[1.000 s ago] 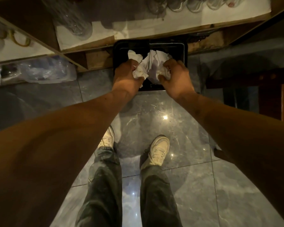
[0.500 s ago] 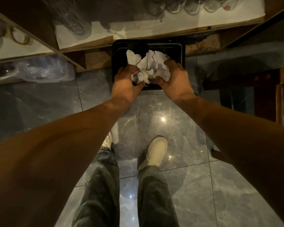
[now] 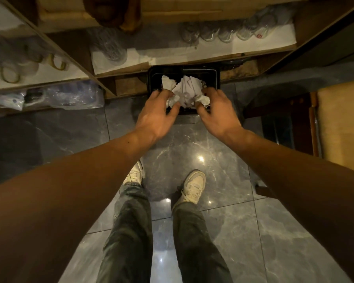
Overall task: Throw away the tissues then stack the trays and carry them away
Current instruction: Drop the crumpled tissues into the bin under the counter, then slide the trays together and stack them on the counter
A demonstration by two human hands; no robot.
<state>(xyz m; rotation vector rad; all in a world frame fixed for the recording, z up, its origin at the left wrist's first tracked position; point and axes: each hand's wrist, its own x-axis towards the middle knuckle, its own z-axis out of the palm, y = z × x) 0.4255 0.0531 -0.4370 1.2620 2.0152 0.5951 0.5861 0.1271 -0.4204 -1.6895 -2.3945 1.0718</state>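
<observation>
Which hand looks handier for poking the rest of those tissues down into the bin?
Probably left. The left hand has fingertips on the tissues over the black bin; the right hand is open at their right edge.

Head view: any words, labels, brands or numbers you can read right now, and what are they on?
None can be read.
Red mark on a clear container on the upper shelf: too small and blurred to read.
Crumpled tissues over the black bin: no print visible.
Plastic-wrapped items on the lower shelf: no legible label.
Shoes: no brand visible.
</observation>
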